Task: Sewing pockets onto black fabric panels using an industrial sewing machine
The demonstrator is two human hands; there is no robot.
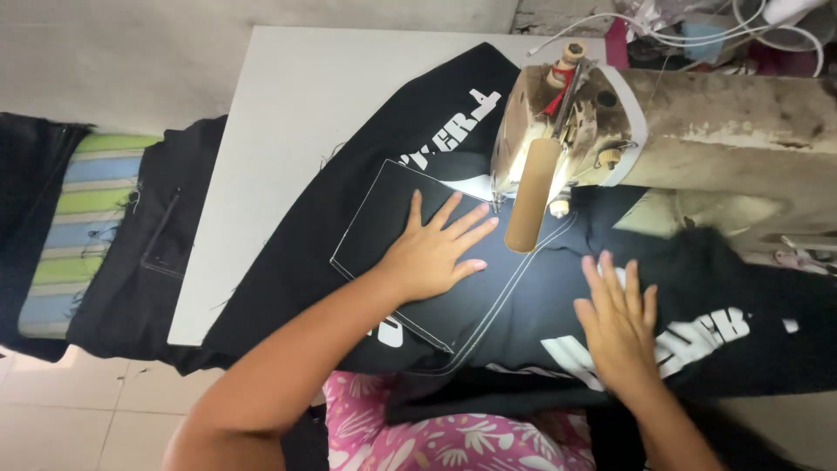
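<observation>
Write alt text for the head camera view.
Both hands, left hand and right hand, press flat on black printed fabric with white stitching under a worn beige sewing machine on a white table. More dark fabric hangs off the table's left edge.

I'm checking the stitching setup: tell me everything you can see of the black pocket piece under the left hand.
The pocket piece is a flat, roughly square black fabric panel outlined in white stitching, lying tilted on the black garment. The left hand presses flat on it, fingers spread toward the sewing machine's head.
</observation>
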